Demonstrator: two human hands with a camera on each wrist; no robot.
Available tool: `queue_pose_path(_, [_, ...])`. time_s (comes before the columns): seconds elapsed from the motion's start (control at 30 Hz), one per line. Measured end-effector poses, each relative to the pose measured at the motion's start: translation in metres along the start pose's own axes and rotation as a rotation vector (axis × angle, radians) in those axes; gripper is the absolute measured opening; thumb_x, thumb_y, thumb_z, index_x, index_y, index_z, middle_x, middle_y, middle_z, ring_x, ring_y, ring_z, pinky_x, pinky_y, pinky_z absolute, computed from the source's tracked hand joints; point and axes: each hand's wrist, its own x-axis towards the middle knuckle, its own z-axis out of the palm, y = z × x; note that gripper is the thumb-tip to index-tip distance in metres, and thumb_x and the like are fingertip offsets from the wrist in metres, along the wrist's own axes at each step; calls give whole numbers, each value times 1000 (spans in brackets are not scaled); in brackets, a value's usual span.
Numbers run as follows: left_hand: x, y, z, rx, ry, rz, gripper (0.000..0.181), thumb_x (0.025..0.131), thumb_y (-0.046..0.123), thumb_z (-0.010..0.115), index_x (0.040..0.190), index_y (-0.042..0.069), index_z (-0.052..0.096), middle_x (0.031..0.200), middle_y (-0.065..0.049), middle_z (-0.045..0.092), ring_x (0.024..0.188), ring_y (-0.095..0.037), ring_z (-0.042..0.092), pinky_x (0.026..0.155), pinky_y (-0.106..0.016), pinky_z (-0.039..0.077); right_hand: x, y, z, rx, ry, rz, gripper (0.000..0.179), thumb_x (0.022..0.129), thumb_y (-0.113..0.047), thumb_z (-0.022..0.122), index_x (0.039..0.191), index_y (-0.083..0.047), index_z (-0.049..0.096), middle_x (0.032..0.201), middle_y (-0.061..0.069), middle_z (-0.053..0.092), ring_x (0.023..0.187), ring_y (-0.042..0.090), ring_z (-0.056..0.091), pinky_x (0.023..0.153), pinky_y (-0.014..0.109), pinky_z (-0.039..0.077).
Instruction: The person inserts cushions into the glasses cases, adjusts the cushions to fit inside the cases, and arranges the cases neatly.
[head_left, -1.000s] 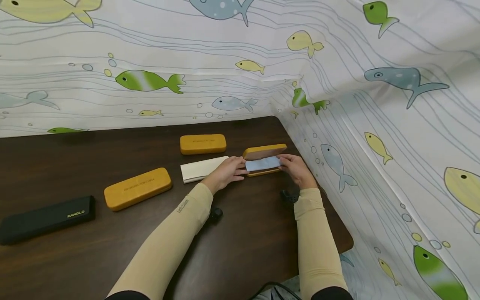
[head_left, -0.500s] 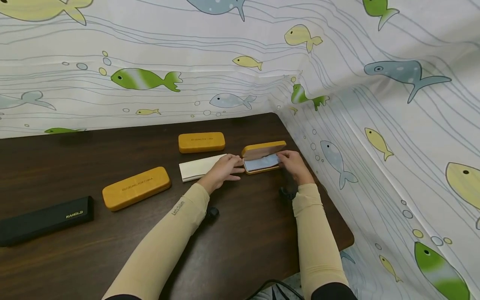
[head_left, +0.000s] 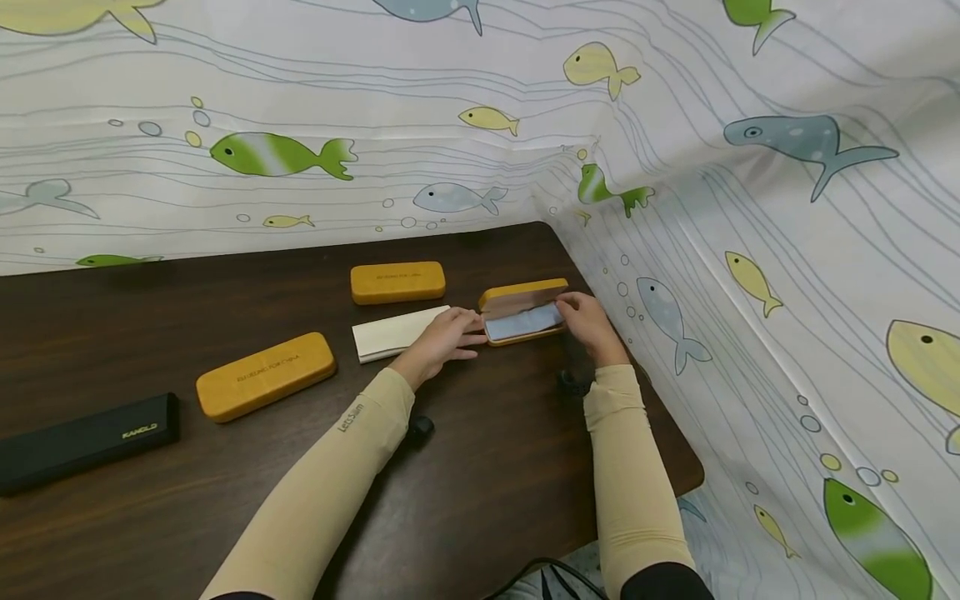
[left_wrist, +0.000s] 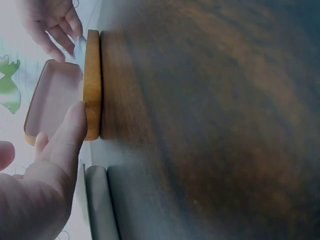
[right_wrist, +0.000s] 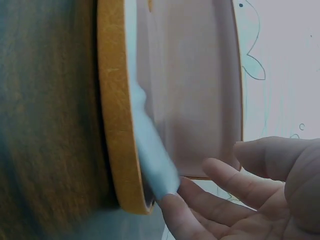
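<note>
An eyeglass case with a mustard-yellow outside and a pinkish lining stands with its lid up near the table's right edge. In its base lies a light blue cloth, its right end lifted a little. My right hand pinches that raised end between the fingers, as the right wrist view shows at the cloth. At the case's left end, my left hand reaches with extended fingers; one fingertip lies at the end of the base. A folded cream-coloured pouch-like piece is partly behind the left hand.
Two closed yellow cases lie on the dark table, one at the back and one further left. A long black case is at the far left. A fish-print curtain borders the table's back and right sides.
The right end of the blue cloth has sunk lower into the case base, and the right hand stays at that end. The left hand keeps its place beside the case; the view shifts slightly.
</note>
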Motion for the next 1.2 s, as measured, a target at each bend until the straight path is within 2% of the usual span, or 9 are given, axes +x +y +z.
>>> queue_pose_path(0.13, [-1, 2, -1, 9, 33, 25, 43, 112, 32, 37, 142, 2, 45, 146, -15, 52, 129, -28, 58, 102, -45, 51, 0, -1, -4, 28, -13, -11, 47, 110, -22, 44, 148, 5, 45, 146, 25, 48, 125, 38, 50, 109, 51, 40])
queue_pose_path(0.23, [0, 5, 1, 63, 80, 70, 39, 112, 31, 40, 138, 3, 49, 142, -14, 54, 123, -28, 62, 100, -46, 52, -1, 0, -7, 32, -12, -17, 47, 111, -22, 44, 149, 6, 44, 146, 25, 49, 130, 38, 48, 112, 51, 38])
queue_pose_path(0.3, [-1, 8, 3, 143, 116, 110, 36, 111, 29, 42, 135, 5, 50, 139, -14, 56, 119, -28, 63, 98, -45, 52, -1, 2, -9, 22, -11, -22, 48, 111, -23, 44, 149, 6, 44, 147, 25, 48, 135, 38, 45, 114, 51, 36])
queue_pose_path(0.43, [-1, 15, 7, 383, 185, 212, 31, 109, 22, 43, 137, 9, 51, 134, -11, 57, 115, -25, 60, 94, -44, 51, -3, 4, -14, -9, 7, -57, 49, 111, -23, 44, 150, 6, 42, 154, 24, 42, 145, 38, 36, 118, 52, 30])
queue_pose_path(0.53, [2, 20, 10, 549, 216, 285, 40, 107, 16, 43, 146, 9, 45, 143, -11, 52, 123, -26, 56, 99, -44, 49, -4, 1, -15, -62, 57, -106, 49, 110, -21, 44, 154, 1, 38, 156, 23, 39, 145, 38, 35, 117, 53, 31])
queue_pose_path(0.63, [6, 23, 10, 682, 199, 324, 50, 106, 12, 40, 155, 7, 34, 160, -13, 36, 140, -28, 44, 113, -45, 40, 0, -6, -11, -186, 101, -187, 53, 109, -14, 43, 159, -5, 29, 164, 19, 28, 150, 36, 28, 120, 52, 26])
queue_pose_path(0.73, [10, 24, 11, 781, 145, 328, 56, 106, 11, 37, 160, 6, 25, 168, -12, 20, 152, -26, 27, 122, -42, 24, 6, -11, -3, -355, 92, -261, 59, 106, -4, 42, 162, -7, 23, 168, 13, 17, 153, 33, 20, 121, 51, 23])
queue_pose_path(0.87, [12, 19, 12, 881, 99, 322, 58, 106, 11, 36, 162, 5, 21, 167, -12, 21, 152, -25, 25, 123, -42, 21, 10, -9, 9, -509, 63, -281, 65, 101, 6, 42, 161, -4, 22, 169, 10, 16, 154, 29, 18, 115, 49, 33])
queue_pose_path(1.2, [6, 7, 20, 1019, 102, 378, 61, 106, 9, 41, 161, 1, 16, 167, -15, 18, 150, -24, 27, 121, -44, 27, -6, -3, 23, -532, 120, -267, 64, 101, 9, 43, 160, -1, 21, 168, 13, 16, 153, 31, 22, 121, 50, 23])
